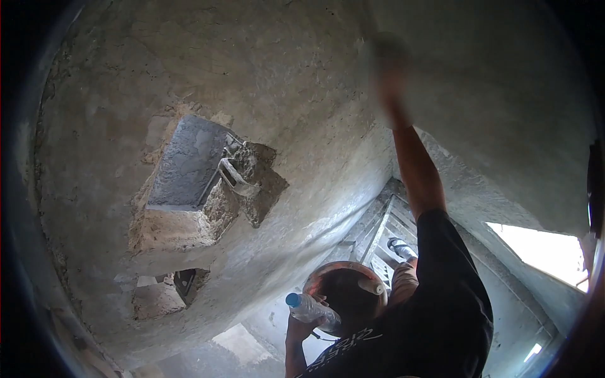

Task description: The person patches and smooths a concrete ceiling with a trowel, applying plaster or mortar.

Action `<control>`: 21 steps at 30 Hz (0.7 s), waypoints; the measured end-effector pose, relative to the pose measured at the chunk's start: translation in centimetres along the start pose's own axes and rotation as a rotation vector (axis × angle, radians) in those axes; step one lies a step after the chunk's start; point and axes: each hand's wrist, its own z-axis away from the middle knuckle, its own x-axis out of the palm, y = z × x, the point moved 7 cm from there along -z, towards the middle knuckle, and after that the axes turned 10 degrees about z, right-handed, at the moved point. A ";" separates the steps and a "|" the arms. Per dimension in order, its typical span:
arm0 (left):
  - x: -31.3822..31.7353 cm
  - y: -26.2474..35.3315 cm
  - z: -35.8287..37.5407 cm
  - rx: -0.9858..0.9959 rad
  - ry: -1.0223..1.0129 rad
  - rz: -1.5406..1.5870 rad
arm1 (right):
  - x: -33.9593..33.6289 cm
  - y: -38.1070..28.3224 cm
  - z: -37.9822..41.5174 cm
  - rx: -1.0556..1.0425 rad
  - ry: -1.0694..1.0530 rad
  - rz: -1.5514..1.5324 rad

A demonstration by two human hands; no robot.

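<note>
My left hand (301, 329) is closed around a clear plastic bottle (310, 309) with a blue cap, tilted up to the left. Fingers also lie at the edge of a round thing (328, 268) with an orange-tinged rim, a pale knob and a dark middle; its kind I cannot make out. A thin dark strap hangs beside the bottle. Stretched far out, my right arm ends in a right hand (389, 72) smeared by motion before the grey plaster surface. Its fingers are not readable, nor is anything they may hold.
The rough plastered wall (302, 82) has a broken-edged, box-like opening (189, 164) with a pale bracket-like piece (234, 176) in its broken side. A smaller hole (157, 296) lies below it. Metal framework (378, 230) stands in the corner. Bright light enters an opening (539, 249) at right.
</note>
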 end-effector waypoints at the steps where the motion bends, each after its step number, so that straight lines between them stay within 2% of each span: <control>1: 0.0 0.0 0.0 0.003 -0.003 0.002 | -0.2 0.6 1.0 -0.066 -0.015 0.113; 2: 0.0 -0.1 0.0 0.001 -0.015 -0.007 | -0.3 1.2 2.1 -0.132 -0.027 0.227; 4: -0.1 -0.2 -0.2 0.008 -0.036 -0.014 | -0.6 3.7 4.9 0.021 -0.096 0.264; 6: -0.3 -0.3 -0.2 -0.001 -0.029 -0.025 | -2.5 4.4 7.8 0.292 -0.039 0.177; 8: -0.2 -0.4 -0.4 0.009 -0.043 -0.002 | -3.0 9.3 12.4 0.670 -0.019 0.117; 10: -0.3 -0.5 -0.3 0.019 -0.050 -0.007 | -3.4 11.5 17.0 1.021 0.039 -0.396; 11: -0.5 -0.5 -0.2 0.033 -0.062 -0.019 | -4.2 11.6 17.3 1.018 0.042 -0.397; 13: -0.6 -0.5 0.0 0.042 -0.065 -0.035 | -4.2 11.4 17.9 1.262 0.056 -0.567; 17: -0.3 -0.4 0.3 0.030 -0.056 -0.068 | -5.0 8.3 14.5 1.198 -0.068 -0.498; 20: 0.0 -0.1 0.5 0.037 -0.078 -0.108 | -4.7 7.4 13.3 1.258 -0.023 -0.611; 21: 0.1 -0.1 0.5 0.044 -0.079 -0.109 | -4.1 6.7 12.1 1.197 -0.140 -0.722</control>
